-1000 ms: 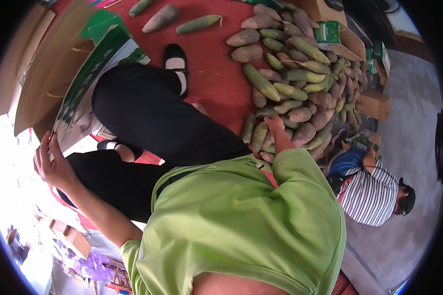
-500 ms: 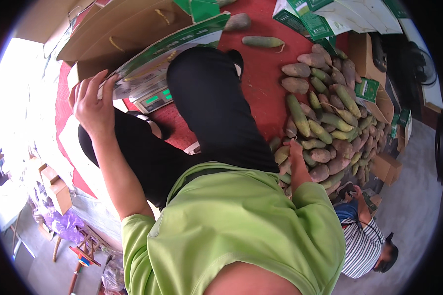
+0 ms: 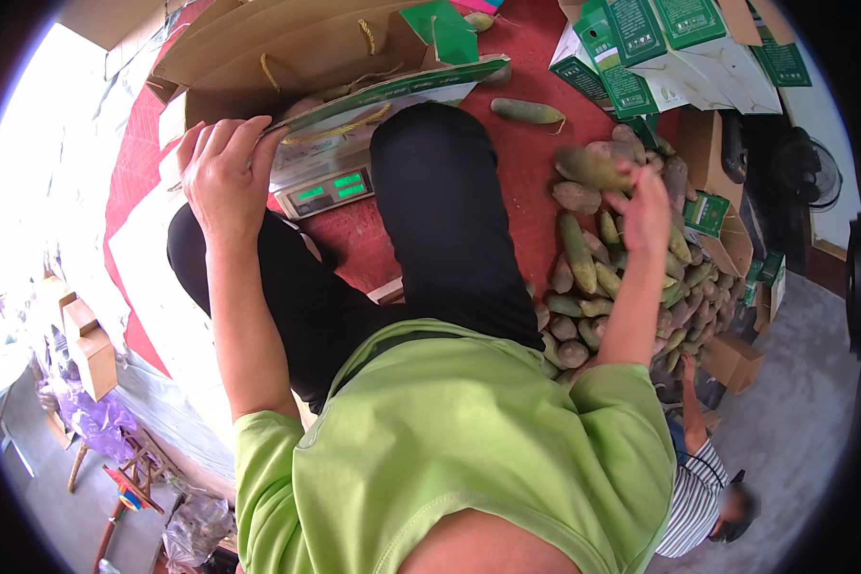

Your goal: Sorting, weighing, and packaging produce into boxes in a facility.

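My left hand (image 3: 226, 177) has its fingers hooked over the near edge of a large open cardboard carton (image 3: 258, 43) with yellow rope handles. The carton rests on a digital scale (image 3: 327, 195) with lit green displays, and long vegetables show partly inside it. In my right hand (image 3: 644, 212) is a green radish (image 3: 588, 169), blurred by motion, held above the big pile of green and soil-brown radishes (image 3: 584, 253). A single radish (image 3: 527, 111) lies apart on the red mat (image 3: 531, 191), between the carton and the pile.
Green-and-white cartons (image 3: 674, 57) stand at the far right, beside an open brown box (image 3: 732, 234) and a black fan (image 3: 808, 172). Another person (image 3: 703, 488) in a striped top is at the lower right, by the pile. Small boxes (image 3: 94, 359) and a purple bag (image 3: 96, 416) are at left.
My right hand has risen from the near side of the pile and moved farther away, with a radish in it. My left hand stays on the carton's edge. The view has shifted slightly.
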Motion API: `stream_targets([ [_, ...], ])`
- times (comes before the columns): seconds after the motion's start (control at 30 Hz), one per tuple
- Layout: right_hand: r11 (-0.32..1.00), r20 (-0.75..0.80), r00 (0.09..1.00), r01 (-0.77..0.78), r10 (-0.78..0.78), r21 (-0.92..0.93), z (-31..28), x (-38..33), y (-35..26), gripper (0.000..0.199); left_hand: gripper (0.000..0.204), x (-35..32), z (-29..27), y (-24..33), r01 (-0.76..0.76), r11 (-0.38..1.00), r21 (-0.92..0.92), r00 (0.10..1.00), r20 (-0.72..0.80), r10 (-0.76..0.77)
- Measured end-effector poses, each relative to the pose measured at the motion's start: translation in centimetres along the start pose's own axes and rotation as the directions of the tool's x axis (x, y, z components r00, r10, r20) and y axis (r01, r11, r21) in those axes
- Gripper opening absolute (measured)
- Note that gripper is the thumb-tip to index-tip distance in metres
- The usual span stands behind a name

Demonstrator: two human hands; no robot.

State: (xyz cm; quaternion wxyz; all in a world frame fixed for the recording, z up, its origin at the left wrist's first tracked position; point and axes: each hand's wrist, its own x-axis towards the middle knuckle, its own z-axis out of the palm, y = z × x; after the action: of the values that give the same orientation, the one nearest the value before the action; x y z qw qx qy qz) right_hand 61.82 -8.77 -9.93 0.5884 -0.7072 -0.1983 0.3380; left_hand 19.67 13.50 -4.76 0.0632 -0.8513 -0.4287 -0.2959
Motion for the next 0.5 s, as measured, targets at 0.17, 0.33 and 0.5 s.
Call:
stream_targets([
  [0.17,0.899,0.256,0.873,0.349,-0.415,0.266,4.5,1.2,-12.5,0.031,0.017,0.3,0.0,-0.2,-0.023,0.999,-0.027,1.000,-0.009,0.022],
  [0.33,0.824,0.576,0.651,0.139,-0.494,0.549,11.9,2.3,-18.1,0.030,0.016,-0.1,-0.1,-0.4,-0.017,1.000,-0.023,1.000,-0.008,0.017],
  [0.5,0.875,0.598,0.701,0.078,-0.389,0.478,20.0,2.6,-18.0,0.033,0.016,0.3,0.1,0.0,-0.032,0.999,-0.040,0.999,-0.009,0.032],
])
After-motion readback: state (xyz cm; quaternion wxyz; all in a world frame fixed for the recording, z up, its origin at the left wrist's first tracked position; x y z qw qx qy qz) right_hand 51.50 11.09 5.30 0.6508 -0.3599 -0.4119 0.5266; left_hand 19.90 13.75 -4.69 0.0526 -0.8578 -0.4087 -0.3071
